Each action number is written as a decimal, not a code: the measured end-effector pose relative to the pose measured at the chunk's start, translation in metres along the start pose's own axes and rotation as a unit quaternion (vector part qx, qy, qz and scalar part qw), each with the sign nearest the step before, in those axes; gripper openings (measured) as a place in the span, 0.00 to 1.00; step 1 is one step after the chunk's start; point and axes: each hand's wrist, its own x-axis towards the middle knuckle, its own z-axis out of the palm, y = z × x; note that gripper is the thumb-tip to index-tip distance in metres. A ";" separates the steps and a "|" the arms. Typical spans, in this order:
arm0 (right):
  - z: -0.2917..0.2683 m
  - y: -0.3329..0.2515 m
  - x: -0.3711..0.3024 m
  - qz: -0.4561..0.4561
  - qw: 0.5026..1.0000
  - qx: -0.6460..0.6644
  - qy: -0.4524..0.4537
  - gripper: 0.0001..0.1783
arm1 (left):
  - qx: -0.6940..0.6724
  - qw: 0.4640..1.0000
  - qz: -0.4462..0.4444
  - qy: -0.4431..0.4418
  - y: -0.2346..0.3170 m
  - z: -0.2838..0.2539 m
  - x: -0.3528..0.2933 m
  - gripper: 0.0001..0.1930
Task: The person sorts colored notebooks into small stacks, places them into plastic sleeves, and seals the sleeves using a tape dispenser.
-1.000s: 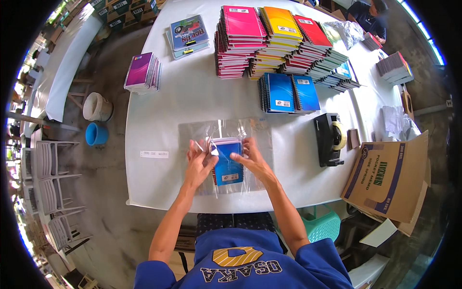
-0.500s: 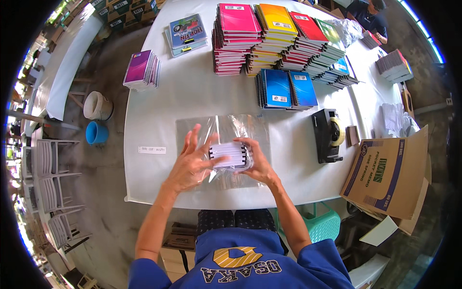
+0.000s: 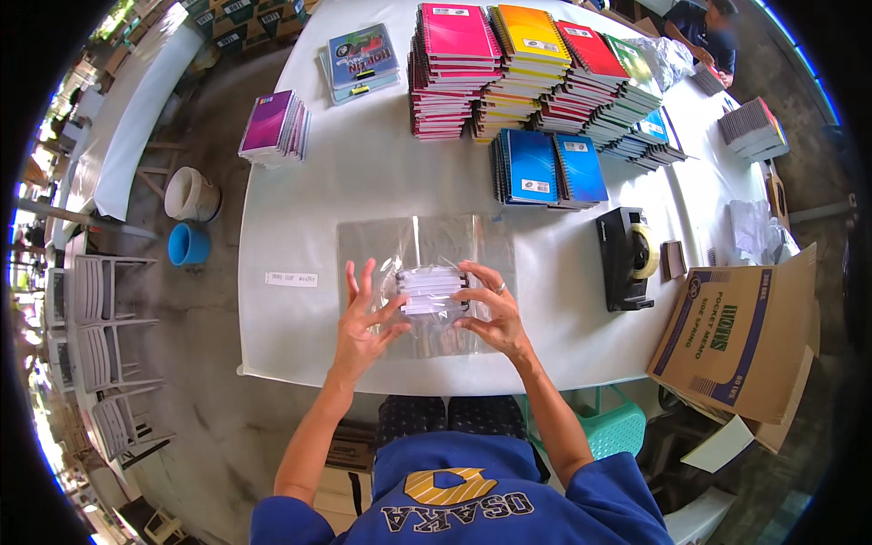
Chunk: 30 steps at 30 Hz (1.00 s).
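Observation:
A small bundle of notebooks (image 3: 431, 292), white page edges up with dark bindings at the ends, is wrapped in clear plastic. It lies on a flat sheet of clear plastic (image 3: 363, 243) in front of me. My left hand (image 3: 365, 320) is at the bundle's left end, index finger and thumb against the wrapping, the other fingers raised and spread. At the right end, my right hand (image 3: 495, 313), with a ring on one finger, grips the wrapped bundle between fingers and thumb. Glare on the plastic hides its folds.
Tall stacks of spiral notebooks (image 3: 459, 36) stand at the back, blue ones (image 3: 530, 168) nearer. A black tape dispenser (image 3: 622, 259) is to the right, beside an open cardboard box (image 3: 736, 336). Purple notebooks (image 3: 268, 125) and a paper strip (image 3: 292, 279) are left. Another person (image 3: 704, 36) sits far right.
My left hand has drawn slightly down, its fingers now at the bundle's left end rather than across it. My right hand's fingers have spread further over the right end.

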 end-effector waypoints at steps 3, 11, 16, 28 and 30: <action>0.001 0.004 0.000 -0.019 0.999 -0.027 0.017 0.26 | 0.123 0.987 0.071 -0.069 0.002 -0.005 0.020 0.25; 0.006 0.006 -0.002 -0.003 0.999 -0.003 0.033 0.30 | 0.109 0.987 0.100 -0.056 -0.006 -0.003 0.018 0.27; 0.006 0.006 -0.004 -0.016 0.999 -0.040 0.021 0.31 | 0.190 0.967 0.129 -0.107 0.007 0.002 0.037 0.29; 0.016 -0.029 0.028 0.041 0.995 -0.050 0.081 0.10 | 0.192 0.969 0.116 -0.107 0.020 0.001 0.054 0.23; 0.013 -0.028 0.031 0.059 0.994 -0.060 0.070 0.11 | 0.185 0.968 0.124 -0.117 0.019 0.001 0.060 0.23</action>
